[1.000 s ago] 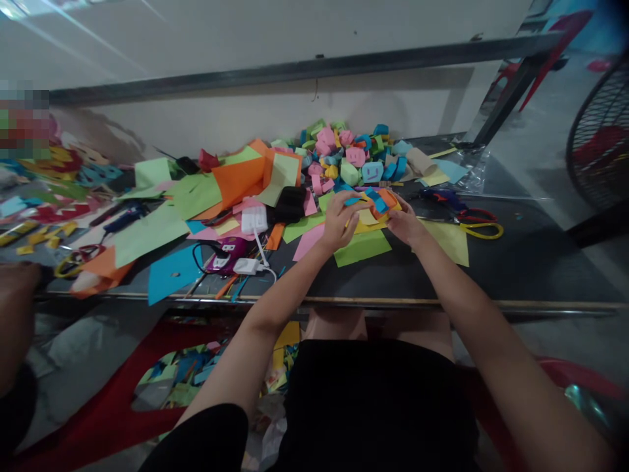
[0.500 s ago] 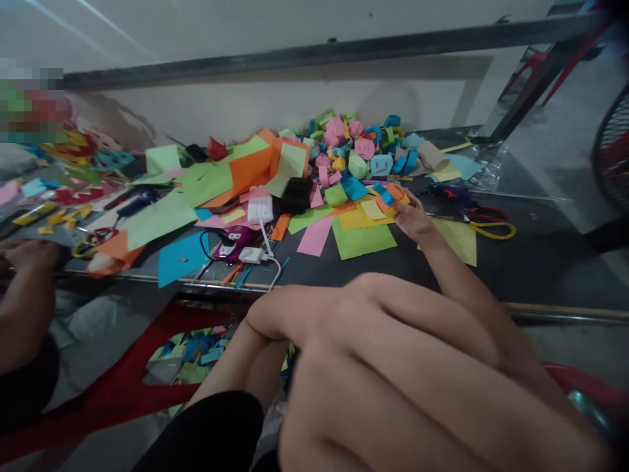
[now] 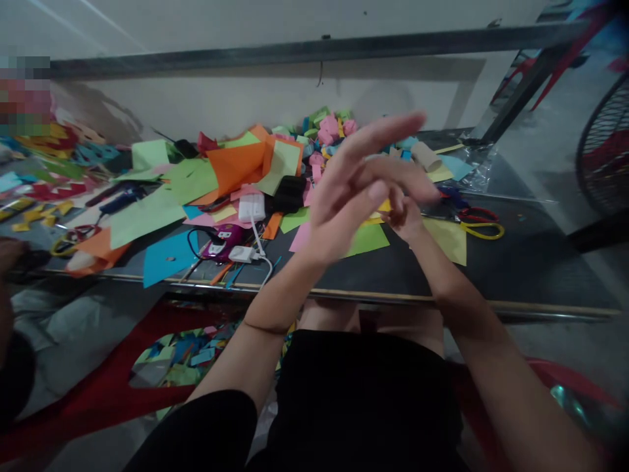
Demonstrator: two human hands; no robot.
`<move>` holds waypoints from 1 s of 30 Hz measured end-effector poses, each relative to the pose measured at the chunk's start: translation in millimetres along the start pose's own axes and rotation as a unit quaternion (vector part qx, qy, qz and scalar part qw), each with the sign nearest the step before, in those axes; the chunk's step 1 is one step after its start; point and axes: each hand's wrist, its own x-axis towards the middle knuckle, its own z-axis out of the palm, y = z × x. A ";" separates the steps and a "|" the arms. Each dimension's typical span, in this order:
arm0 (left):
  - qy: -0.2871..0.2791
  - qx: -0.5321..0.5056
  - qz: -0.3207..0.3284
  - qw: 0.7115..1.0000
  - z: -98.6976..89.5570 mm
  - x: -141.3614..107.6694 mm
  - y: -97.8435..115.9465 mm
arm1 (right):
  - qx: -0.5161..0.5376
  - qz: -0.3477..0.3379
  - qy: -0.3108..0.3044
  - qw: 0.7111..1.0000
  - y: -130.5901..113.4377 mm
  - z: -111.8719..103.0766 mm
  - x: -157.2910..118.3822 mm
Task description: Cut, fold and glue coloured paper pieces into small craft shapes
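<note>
My left hand is raised over the table in the middle of the view, fingers stretched out and apart, holding nothing. Behind it, my right hand is low over the table with curled fingers. A bit of yellow paper shows at its fingertips, but my left hand covers most of that spot, so whether it is gripped is unclear. Beneath both hands lies a green paper sheet. A pale yellow sheet lies right of my right wrist. Small folded paper pieces in pink, green and blue are heaped behind.
Scissors with red and yellow handles lie to the right. A purple power strip with white chargers and cables sits left of centre. More coloured sheets cover the left side. Another person's arm shows at far left. A fan stands at right.
My left hand has moved from close in front of the camera to over the table, and its fingers are now stretched out. The view has shifted slightly; my right hand stays near the same paper.
</note>
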 end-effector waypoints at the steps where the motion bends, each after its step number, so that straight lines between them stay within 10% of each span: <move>1: -0.001 -0.017 0.037 0.999 5.6 15.1 -13.1 | 0.017 0.005 0.008 1.000 -0.6 1.2 0.5; 7: -0.133 0.091 -0.029 0.987 44.2 22.6 -129.0 | 0.084 0.068 0.028 0.994 -3.0 7.5 1.4; 11: -0.103 0.077 -0.107 0.986 54.5 4.2 -166.9 | 0.028 0.128 -0.003 0.991 -0.8 6.5 4.2; 18: -0.120 0.111 -0.095 0.982 53.7 -1.6 -150.9 | -0.016 0.055 0.024 0.998 11.4 7.6 6.8; 23: -0.077 -0.005 -0.231 0.970 47.8 20.3 -162.9 | -0.008 0.028 0.055 0.998 16.7 3.6 11.4; 28: 0.178 -0.127 -0.226 0.949 -17.4 91.1 -152.4 | -0.054 0.007 0.042 0.998 13.2 -1.2 10.3; 30: 0.201 -0.148 -0.184 0.951 -49.1 117.4 -130.1 | -0.077 0.010 0.023 0.997 12.2 -0.6 9.4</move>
